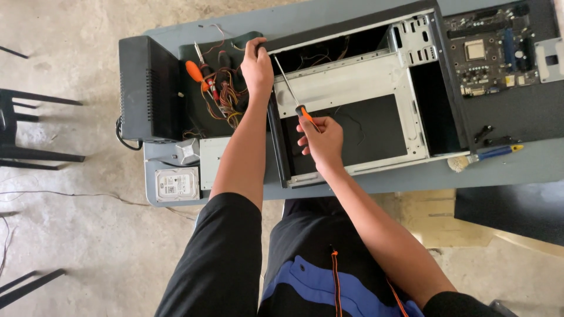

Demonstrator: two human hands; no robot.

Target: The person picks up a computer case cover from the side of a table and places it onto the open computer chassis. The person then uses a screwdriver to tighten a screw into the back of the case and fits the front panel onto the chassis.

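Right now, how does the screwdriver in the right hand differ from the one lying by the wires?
The held screwdriver is gripped by the right hand, its long thin shaft pointing up into the case; the spare screwdriver lies loose on the table beside the wires, untouched. The held one's handle is mostly hidden by fingers; the spare's shows fully. Both have orange handles.

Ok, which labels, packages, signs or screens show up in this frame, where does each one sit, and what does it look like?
Hard drive label: on the silver drive at the table's front-left corner; white rectangle with small dark print and a barcode-like patch.
Motherboard socket cover: on the dark board at the table's far right; pale square plate, not clearly a label.
No packages, signs or screens are visible.
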